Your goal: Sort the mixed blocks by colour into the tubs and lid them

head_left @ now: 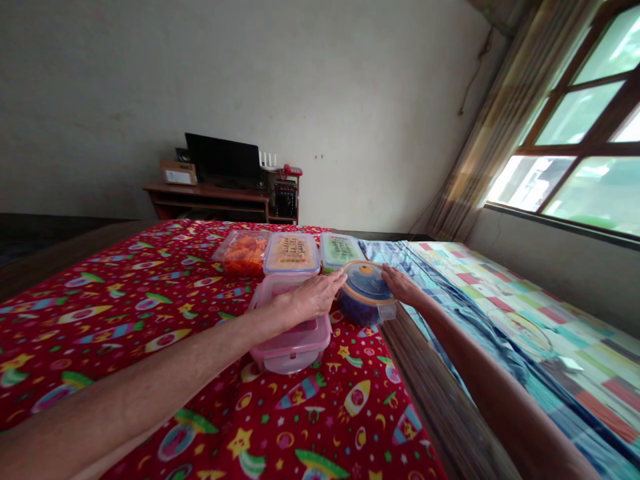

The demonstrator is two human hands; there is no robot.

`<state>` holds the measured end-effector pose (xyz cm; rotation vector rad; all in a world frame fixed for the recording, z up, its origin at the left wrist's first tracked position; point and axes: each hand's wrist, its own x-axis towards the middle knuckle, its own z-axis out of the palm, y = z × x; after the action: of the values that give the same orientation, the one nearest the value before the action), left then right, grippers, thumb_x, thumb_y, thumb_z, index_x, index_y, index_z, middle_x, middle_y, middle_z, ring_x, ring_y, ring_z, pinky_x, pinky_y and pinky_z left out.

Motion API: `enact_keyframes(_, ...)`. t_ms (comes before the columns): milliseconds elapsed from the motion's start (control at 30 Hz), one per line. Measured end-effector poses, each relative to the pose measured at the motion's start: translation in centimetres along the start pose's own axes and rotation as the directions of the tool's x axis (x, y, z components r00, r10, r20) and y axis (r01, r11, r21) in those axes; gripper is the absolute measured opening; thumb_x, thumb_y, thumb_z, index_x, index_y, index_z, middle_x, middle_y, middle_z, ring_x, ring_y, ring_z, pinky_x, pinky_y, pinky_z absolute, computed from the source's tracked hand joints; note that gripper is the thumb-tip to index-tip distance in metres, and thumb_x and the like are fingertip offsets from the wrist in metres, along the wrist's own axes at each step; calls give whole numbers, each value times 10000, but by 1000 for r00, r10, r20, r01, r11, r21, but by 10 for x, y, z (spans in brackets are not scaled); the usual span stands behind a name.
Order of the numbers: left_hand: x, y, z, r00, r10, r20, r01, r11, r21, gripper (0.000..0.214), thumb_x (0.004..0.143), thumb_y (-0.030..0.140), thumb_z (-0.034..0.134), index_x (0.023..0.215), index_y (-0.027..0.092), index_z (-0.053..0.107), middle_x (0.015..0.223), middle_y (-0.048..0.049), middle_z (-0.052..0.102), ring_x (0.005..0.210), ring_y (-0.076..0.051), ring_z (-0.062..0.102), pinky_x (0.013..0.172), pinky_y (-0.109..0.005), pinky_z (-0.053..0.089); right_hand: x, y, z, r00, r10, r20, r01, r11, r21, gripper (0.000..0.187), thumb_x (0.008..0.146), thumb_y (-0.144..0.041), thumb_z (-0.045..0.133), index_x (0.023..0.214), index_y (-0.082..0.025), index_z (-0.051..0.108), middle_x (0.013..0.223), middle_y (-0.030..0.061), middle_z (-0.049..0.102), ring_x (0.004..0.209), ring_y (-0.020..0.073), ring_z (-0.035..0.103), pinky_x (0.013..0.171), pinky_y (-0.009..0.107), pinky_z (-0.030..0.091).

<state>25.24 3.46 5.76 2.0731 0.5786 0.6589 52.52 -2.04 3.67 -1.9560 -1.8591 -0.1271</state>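
A round food container [367, 313] with a clear lid, an orange rim and dark blue contents stands at the right edge of the red cloth. My left hand [315, 297] reaches over a pink-lidded rectangular container [290, 340], its fingertips on the round one's left rim. On the opposite rim rest the fingers of my right hand [400, 283], so the container sits between both hands. Behind are a clear box of orange pieces [245, 253], a blue-rimmed container with pale orange contents [292, 253] and another with green contents [343, 250].
The red patterned cloth [200, 387] ends at a dark wooden edge [425, 380] on the right. Beyond lies a patchwork-patterned sheet [500, 293]. A desk [210, 192] with a monitor [223, 160] stands against the back wall, and a window [575, 147] is at right.
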Motion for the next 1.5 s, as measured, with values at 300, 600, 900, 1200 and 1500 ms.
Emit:
enact_keyframes(300, 0, 16, -2, 980, 184, 69, -189, 779, 598, 511, 896, 288, 310, 1256, -2, 527, 1377, -158, 494, 1280, -182, 452, 1060, -289, 356, 2, -18, -14, 993, 97, 74, -101, 993, 54, 401, 919, -285, 326, 1171, -117, 588, 1196, 142, 626, 1135, 250, 557, 994, 374, 399)
enact_keyframes(600, -103, -7, -65, 998, -30, 49, -16, 681, 732, 913, 798, 700, 422, 1478, 127, 212, 1539, -170, 159, 1410, -326, 132, 1124, -473, 219, -22, -15, -22, 920, 344, 189, -385, 693, 610, 546, 818, -542, 489, 1196, -159, 582, 1064, 116, 668, 939, 254, 636, 667, 333, 552)
enact_keyframes(900, -137, -24, -56, 999, 22, 43, -43, 809, 586, 1135, 601, 722, 649, 1492, 249, 128, 1570, -135, 44, 1408, -364, 113, 1074, -463, 322, -35, -49, -34, 900, 312, 305, -426, 471, 773, 325, 756, -466, 603, 822, -150, 639, 704, 46, 649, 597, 150, 613, 538, 270, 553)
enact_keyframes(1200, -132, -39, -42, 987, 152, -54, -87, 784, 614, 875, 679, 553, 704, 1421, 231, 372, 1568, -121, 117, 1401, -355, 185, 1091, -448, 328, -25, -54, -43, 906, 332, 264, -405, 493, 770, 230, 727, -361, 643, 778, -137, 620, 603, 18, 618, 535, 132, 598, 502, 243, 530)
enact_keyframes(1500, -137, -45, -37, 972, 219, -82, -132, 804, 579, 897, 767, 535, 629, 1481, 208, 196, 1561, -157, 116, 1418, -340, 128, 1117, -474, 260, -40, -50, -29, 897, 310, 316, -433, 471, 768, 343, 811, -495, 537, 920, -179, 613, 721, 1, 652, 614, 122, 613, 590, 241, 527)
